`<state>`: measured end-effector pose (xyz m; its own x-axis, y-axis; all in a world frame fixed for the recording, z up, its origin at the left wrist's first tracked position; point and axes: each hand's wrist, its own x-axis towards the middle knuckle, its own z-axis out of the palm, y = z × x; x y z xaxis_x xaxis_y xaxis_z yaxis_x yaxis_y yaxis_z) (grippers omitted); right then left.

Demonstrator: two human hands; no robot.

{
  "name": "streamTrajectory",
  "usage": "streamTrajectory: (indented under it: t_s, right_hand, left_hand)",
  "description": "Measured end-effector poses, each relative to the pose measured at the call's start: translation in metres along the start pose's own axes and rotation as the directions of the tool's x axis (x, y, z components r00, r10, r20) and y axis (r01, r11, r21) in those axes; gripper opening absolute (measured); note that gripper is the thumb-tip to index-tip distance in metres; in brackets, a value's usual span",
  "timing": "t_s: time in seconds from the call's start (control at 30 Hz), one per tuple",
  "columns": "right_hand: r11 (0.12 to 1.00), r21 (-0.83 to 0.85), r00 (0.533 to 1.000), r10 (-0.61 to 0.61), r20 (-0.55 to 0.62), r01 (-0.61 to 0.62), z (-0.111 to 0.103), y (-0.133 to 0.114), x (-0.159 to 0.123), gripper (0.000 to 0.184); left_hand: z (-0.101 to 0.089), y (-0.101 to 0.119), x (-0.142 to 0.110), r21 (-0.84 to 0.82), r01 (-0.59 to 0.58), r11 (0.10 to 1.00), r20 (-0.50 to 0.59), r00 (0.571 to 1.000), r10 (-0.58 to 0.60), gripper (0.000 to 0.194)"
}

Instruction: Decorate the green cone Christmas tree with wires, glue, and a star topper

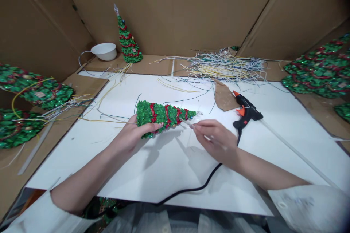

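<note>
A small green Christmas tree [171, 112] with red garlands lies sideways above the white board [115, 174], its tip pointing right. My left hand [139, 127] is wrapped round its wide base end, thumb on the near side. Close to the upper part of the tree, my right hand [212, 136] pinches a thin, pale, pointed piece [188, 124] whose kind I cannot make out. That piece's end is at the tree's side; whether it touches is unclear. Right of this hand rests a black and orange hot glue gun [247, 107] with a glue stick [295, 149] behind it.
A bundle of white, yellow and green wires [226, 66] lies at the back. A brown cardboard scrap [224, 96] is beside the glue gun, whose black cable [188, 190] crosses the board. A decorated tree [128, 42] and a white bowl [105, 51] stand behind; more trees [319, 67] flank both sides.
</note>
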<state>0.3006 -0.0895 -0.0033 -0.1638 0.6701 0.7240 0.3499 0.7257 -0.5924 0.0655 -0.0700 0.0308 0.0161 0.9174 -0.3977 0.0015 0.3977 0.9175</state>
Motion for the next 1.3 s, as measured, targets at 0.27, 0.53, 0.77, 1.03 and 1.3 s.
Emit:
streamTrajectory:
  t_s: [0.27, 0.53, 0.77, 1.03, 1.3]
  right_hand:
    - [0.787, 0.378, 0.841, 0.539, -0.036, -0.488, 0.006, -0.004, 0.011, 0.015]
    - [0.315, 0.635, 0.523, 0.835, 0.168, -0.706, 0.008, 0.012, 0.017, 0.031]
    - [0.374, 0.629, 0.582, 0.798, 0.157, -0.681, 0.008, 0.008, 0.015, 0.029]
    - [0.735, 0.488, 0.859, 0.507, 0.064, -0.471, 0.013, -0.013, 0.002, 0.011]
    - [0.928, 0.317, 0.981, 0.188, 0.054, -0.196, 0.015, -0.01, -0.008, 0.018]
  left_hand:
    - [0.001, 0.0, 0.001, -0.017, -0.016, 1.0, 0.033, 0.999, 0.017, 0.042]
    - [-0.001, -0.002, 0.002, 0.0, -0.008, 1.0, 0.013, 1.0, 0.008, 0.04]
    - [-0.004, -0.004, 0.005, 0.008, -0.046, 0.999, 0.084, 0.995, 0.045, 0.034]
    - [-0.003, -0.004, 0.003, 0.015, -0.044, 0.999, 0.027, 0.999, 0.044, 0.033]
    - [0.002, -0.003, 0.0, 0.045, -0.036, 0.998, -0.042, 0.998, 0.038, 0.034]
